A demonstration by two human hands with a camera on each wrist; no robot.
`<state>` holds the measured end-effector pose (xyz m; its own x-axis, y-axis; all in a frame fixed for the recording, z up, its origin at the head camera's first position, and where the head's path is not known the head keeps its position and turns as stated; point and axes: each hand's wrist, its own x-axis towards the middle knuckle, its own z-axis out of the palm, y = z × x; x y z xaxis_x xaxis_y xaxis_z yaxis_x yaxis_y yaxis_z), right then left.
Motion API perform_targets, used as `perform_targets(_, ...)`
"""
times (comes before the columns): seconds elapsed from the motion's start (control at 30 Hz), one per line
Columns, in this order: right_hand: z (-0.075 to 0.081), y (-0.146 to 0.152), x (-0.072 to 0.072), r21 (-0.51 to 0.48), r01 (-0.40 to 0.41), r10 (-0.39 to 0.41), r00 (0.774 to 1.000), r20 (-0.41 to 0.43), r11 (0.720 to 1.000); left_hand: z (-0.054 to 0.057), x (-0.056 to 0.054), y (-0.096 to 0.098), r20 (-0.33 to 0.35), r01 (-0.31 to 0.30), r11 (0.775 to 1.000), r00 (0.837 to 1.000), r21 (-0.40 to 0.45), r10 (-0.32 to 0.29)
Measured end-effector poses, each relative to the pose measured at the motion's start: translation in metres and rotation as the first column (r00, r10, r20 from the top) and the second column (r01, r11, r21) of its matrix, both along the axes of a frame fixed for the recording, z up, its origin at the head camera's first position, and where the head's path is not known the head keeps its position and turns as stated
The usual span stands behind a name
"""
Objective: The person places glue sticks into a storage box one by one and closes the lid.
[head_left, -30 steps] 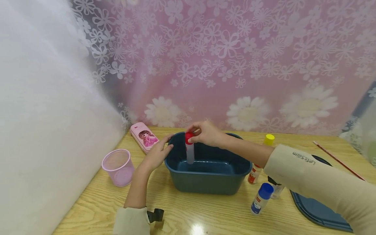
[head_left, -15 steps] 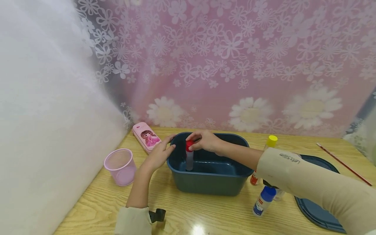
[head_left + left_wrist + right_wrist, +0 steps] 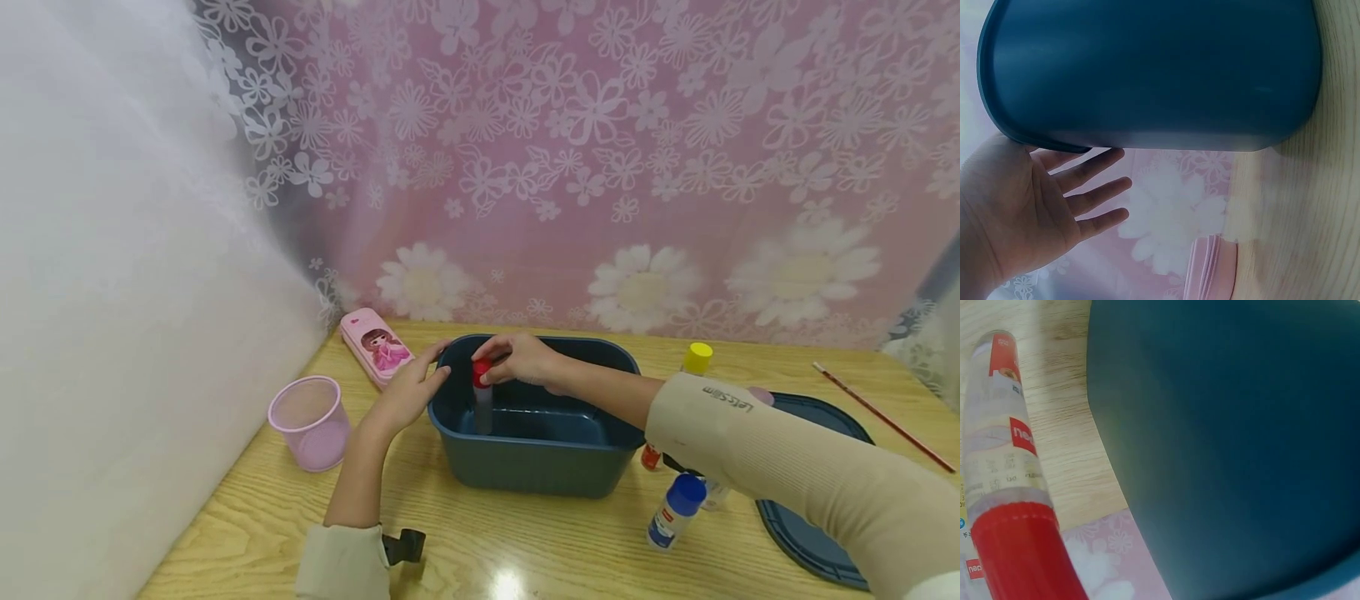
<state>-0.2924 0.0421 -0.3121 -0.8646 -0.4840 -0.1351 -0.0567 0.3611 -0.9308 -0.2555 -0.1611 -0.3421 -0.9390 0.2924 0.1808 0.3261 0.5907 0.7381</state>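
Observation:
A dark blue oblong plastic bin (image 3: 532,468) stands upright on the table. Inside its left end is a slim clear glue bottle (image 3: 483,417) with a red cap, upright and close to the bin floor. My right hand (image 3: 521,362) pinches that cap between thumb and fingers. At the bin's left end my left hand (image 3: 408,396) rests on the rim, thumb over the edge. In the left wrist view its fingers (image 3: 1100,194) extend straight and spread outside the wall. Outside the bin's right end stands another red-capped glue bottle (image 3: 1004,437), partly behind my right sleeve in the head view.
A blue-capped glue bottle (image 3: 672,517) and a yellow-capped one (image 3: 697,358) stand to the right. Beyond lie a dark blue lid (image 3: 806,533) and a red pencil (image 3: 885,417). On the left are a pink mesh cup (image 3: 311,433) and a pink pencil case (image 3: 378,350).
My right hand has lowered the red-capped glue bottle deeper into the bin, mostly in the first half second. My left hand keeps its place on the rim.

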Motion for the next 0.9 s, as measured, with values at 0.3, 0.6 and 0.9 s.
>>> perform_targets(0.3, 0.005, 0.000, 0.001, 0.048, -0.025, 0.025, 1.000, 0.005, 0.999, -0.001, -0.002, 0.000, -0.007, 0.002, 1.000, 1.000, 0.009, -0.002)
perform_targets(0.6, 0.008, 0.000, -0.001, 0.080, -0.062, 0.062, 0.998, 0.014, 0.995, -0.001, -0.001, -0.001, -0.007, -0.002, 1.000, 1.000, 0.004, 0.002)
perform_targets(0.9, 0.021, 0.005, 0.001, 0.063, -0.093, 0.093, 0.996, 0.006, 0.994, -0.001, -0.003, -0.001, 0.010, -0.005, 1.000, 1.000, 0.001, 0.005)
